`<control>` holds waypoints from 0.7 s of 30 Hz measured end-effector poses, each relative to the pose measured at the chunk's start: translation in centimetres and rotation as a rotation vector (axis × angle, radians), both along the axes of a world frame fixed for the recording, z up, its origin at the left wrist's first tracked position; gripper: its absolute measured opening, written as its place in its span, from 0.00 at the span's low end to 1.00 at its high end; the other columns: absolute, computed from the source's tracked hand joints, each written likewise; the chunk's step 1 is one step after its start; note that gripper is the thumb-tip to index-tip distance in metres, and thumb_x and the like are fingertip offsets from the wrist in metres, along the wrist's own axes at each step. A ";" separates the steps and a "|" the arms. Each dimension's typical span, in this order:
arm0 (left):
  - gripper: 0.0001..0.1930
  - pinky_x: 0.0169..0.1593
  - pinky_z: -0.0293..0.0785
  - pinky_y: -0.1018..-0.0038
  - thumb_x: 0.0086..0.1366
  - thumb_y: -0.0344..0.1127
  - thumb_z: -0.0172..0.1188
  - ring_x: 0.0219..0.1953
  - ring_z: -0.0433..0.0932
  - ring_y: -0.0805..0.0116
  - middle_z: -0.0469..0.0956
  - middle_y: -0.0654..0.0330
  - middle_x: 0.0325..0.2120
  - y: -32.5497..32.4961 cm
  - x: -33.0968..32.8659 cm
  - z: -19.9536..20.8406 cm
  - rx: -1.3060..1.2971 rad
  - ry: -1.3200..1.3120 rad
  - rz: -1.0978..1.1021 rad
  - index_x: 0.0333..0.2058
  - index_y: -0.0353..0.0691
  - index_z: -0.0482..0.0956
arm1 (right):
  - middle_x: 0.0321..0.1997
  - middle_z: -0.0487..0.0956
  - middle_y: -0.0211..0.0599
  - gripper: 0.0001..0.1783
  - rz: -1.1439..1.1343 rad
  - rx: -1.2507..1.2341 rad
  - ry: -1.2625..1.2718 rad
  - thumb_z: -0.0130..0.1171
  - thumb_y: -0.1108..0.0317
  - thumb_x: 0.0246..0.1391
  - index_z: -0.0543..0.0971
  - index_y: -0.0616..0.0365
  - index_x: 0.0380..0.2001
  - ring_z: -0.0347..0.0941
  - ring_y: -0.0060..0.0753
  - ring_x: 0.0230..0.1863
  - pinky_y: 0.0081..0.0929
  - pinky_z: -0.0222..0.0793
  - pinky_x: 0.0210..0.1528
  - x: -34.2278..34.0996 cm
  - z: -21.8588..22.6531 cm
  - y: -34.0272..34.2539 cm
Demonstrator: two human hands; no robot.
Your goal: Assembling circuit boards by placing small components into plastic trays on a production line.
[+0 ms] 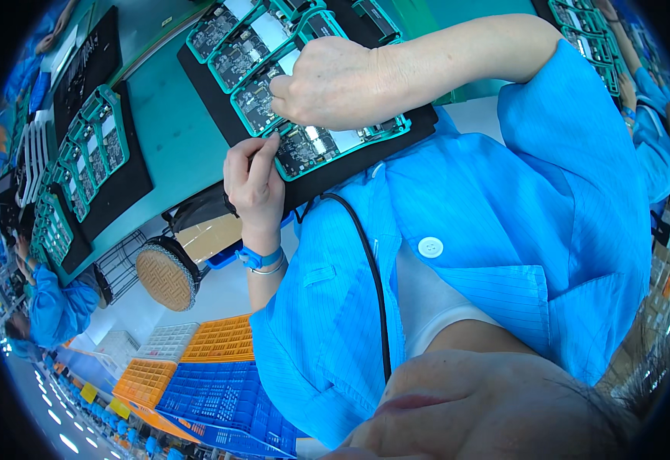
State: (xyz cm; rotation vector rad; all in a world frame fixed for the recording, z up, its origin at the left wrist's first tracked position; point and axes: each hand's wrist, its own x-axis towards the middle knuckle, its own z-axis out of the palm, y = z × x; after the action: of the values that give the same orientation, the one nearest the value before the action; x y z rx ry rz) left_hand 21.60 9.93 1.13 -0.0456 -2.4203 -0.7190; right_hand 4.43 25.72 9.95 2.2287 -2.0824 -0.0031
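Green frames holding dark circuit boards [308, 152] lie in rows on a black mat [335, 175] on the workbench. My left hand [254, 184] has its thumb and index finger pinched together at the left corner of the nearest frame. Whatever sits between those fingertips is too small to make out. Over the same frames, my right hand [323, 84] is curled closed, knuckles up, and covers part of the boards. Its fingertips point down toward the boards, and what they hold, if anything, is hidden. A blue wrist strap [258, 259] is on my left wrist.
Further left on the green bench [170, 130] stand more green frames [93, 153] on another black mat. A round woven stool [166, 276] and stacked blue crates [212, 395] and orange crates [220, 339] are beside me. Co-workers in blue sit at both sides.
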 end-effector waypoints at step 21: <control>0.10 0.36 0.77 0.74 0.58 0.16 0.68 0.32 0.79 0.67 0.79 0.57 0.33 0.4 0.2 -0.4 0.085 0.023 0.061 0.37 0.35 0.87 | 0.29 0.78 0.46 0.08 0.006 0.032 0.002 0.62 0.74 0.50 0.80 0.70 0.31 0.83 0.38 0.26 0.31 0.77 0.23 0.1 0.3 -0.2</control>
State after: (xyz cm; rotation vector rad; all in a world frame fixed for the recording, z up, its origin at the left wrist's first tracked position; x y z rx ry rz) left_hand 21.79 10.31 0.76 0.0533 -2.3566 -0.7881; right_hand 4.56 25.54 10.29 2.2519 -2.0891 -0.0391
